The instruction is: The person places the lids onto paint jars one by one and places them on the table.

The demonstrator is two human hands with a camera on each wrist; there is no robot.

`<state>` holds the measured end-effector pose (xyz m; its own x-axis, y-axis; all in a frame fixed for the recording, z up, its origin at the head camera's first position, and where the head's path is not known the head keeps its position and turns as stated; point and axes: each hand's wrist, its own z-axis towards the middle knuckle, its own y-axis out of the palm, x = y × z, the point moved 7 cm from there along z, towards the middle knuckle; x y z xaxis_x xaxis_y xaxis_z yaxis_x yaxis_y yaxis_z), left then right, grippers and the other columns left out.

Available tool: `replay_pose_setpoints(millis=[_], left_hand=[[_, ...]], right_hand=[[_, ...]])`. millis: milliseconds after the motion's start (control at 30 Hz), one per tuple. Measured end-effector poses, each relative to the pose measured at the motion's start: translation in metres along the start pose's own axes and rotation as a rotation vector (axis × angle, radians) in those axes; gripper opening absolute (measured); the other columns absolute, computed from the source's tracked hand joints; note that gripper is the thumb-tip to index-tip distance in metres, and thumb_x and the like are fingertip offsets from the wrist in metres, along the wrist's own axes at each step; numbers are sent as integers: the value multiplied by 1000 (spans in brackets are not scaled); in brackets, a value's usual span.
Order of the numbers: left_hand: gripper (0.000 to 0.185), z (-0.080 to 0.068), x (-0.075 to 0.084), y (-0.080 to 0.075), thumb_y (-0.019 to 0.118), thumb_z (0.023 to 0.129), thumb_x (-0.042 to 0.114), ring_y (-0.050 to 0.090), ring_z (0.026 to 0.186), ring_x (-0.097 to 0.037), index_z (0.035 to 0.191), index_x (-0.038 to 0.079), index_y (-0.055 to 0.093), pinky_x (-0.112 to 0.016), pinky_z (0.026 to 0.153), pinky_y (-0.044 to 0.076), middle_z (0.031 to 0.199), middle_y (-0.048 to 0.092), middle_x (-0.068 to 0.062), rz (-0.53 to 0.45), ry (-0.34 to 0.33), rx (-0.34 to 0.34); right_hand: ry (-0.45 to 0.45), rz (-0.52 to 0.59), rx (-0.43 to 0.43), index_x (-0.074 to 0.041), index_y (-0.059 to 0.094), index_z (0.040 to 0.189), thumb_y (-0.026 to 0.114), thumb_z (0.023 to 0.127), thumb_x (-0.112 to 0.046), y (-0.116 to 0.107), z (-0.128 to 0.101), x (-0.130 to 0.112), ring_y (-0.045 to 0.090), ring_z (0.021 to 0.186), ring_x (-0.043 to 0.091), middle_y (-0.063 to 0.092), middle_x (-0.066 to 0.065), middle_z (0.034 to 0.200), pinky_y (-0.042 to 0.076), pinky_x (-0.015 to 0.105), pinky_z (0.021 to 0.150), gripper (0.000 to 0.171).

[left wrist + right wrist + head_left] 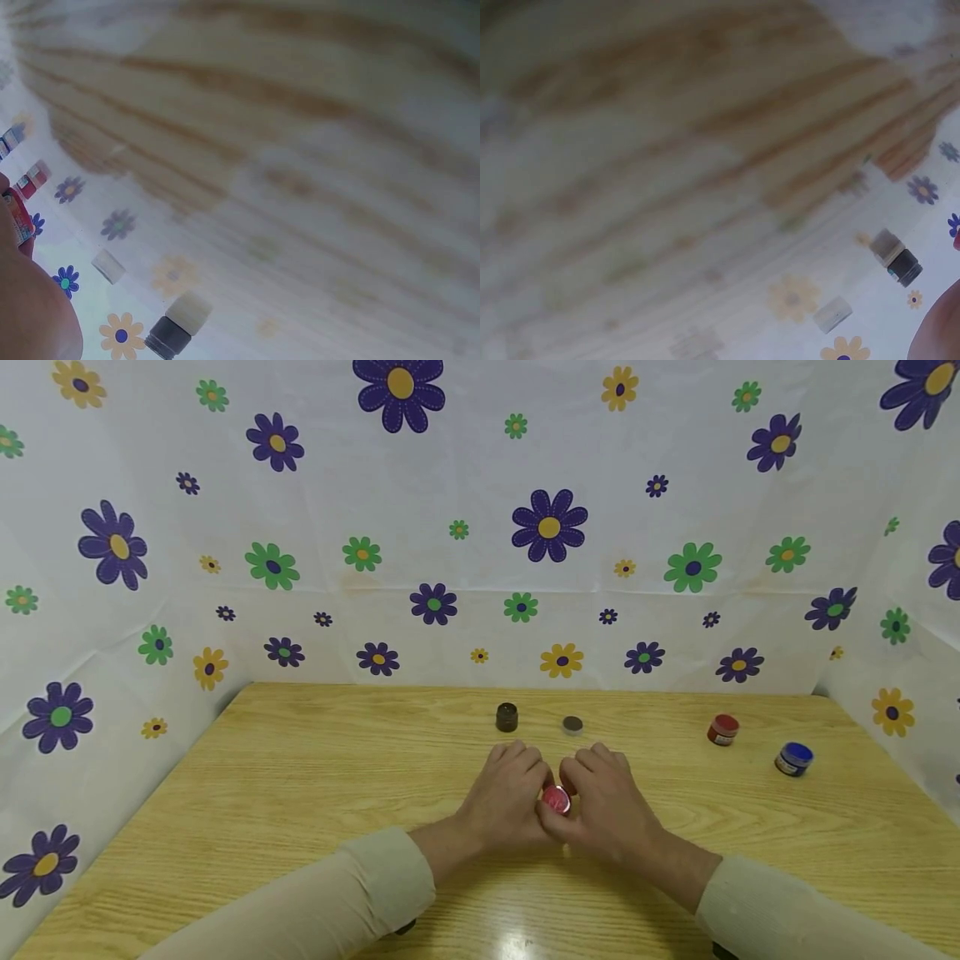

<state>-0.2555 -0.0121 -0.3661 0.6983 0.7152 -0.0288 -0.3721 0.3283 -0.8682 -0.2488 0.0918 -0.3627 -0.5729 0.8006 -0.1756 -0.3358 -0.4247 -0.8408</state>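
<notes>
Both hands meet at the middle of the table around a small paint jar with a pink-red top and pale rim. My left hand grips it from the left, fingers curled. From the other side my right hand pinches it, its thumb across the near edge. In the left wrist view, part of the red-labelled paint jar shows beside the left hand. Only an edge of the right hand appears in the right wrist view. The fingers hide most of the jar's side.
Beyond the hands stand a black paint jar, its threaded neck uncovered, and a loose dark-topped lid. To the right are a red paint jar and a blue paint jar. A flowered cloth borders the wooden table.
</notes>
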Motion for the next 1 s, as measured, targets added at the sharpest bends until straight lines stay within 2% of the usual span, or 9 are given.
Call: replay_pose_setpoints(millis=[67,167,300,467,600,1000], left_hand=[[35,0,-1,0,79,70,44,47,83,-12,85,16,65,-30,79,38,83,55,6,-18,-9,-6],[36,0,-3,1,78,72,45,47,86,-12,88,15,66,-31,81,39,86,56,6,-44,-44,-26],[38,0,-5,1,78,74,44,47,89,-13,93,14,67,-30,82,39,89,56,6,-62,-70,-40],[37,1,-3,-1,79,74,42,46,86,-13,92,12,66,-28,77,37,88,56,4,-54,-37,-1],[37,0,-3,-2,80,73,41,46,85,-14,92,12,65,-29,76,36,88,56,4,-50,-26,24],[37,0,-4,-2,79,74,42,47,88,-13,95,15,67,-30,81,39,90,58,5,-58,-52,-13]], right_hand=[[11,-4,-7,-18,52,77,71,82,-43,0,0,1,36,75,11,44,-9,71,35,34,77,32],[21,27,-18,-17,56,88,72,83,-46,0,0,1,39,80,11,51,-6,79,36,35,79,33],[-15,80,-6,-16,59,100,72,82,-40,0,0,0,40,85,12,54,-4,88,36,37,81,34],[-73,107,29,-14,60,101,69,77,-29,-1,-1,-2,39,86,12,54,-5,91,35,37,80,30],[-77,97,38,-13,60,101,69,76,-28,-2,-1,-2,40,87,12,54,-5,92,35,36,80,30],[-45,70,35,-11,59,97,72,76,-29,-2,-1,-3,38,83,13,51,-2,85,33,36,79,31]])
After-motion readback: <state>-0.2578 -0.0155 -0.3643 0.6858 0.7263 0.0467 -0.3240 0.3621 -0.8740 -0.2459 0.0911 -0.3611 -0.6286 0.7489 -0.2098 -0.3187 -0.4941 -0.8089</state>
